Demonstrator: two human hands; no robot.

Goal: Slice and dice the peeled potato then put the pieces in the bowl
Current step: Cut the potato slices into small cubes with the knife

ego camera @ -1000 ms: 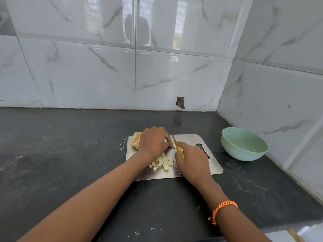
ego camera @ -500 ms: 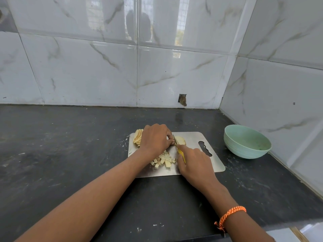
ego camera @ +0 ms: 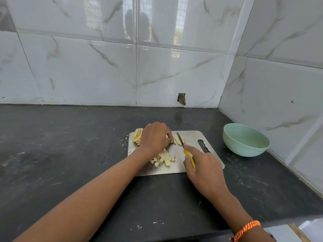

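Knife (ego camera: pixel 180 139) drawn back | right hand (ego camera: pixel 205 167) fingers grip handle | left hand (ego camera: pixel 155 137) fingers hold slices (ego camera: pixel 179 139)

Pale potato slices (ego camera: pixel 179 139) and dice (ego camera: pixel 163 158) lie near the green bowl (ego camera: pixel 244 145).

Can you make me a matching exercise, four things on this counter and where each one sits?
Things:
1. bowl
2. knife
3. diced potato
4. potato slices

Places:
A. in the right hand
B. far left corner of the cutting board
C. on the counter, right of the board
D. near middle of the board, by the left hand

Pairs: 1-C, 2-A, 3-D, 4-B
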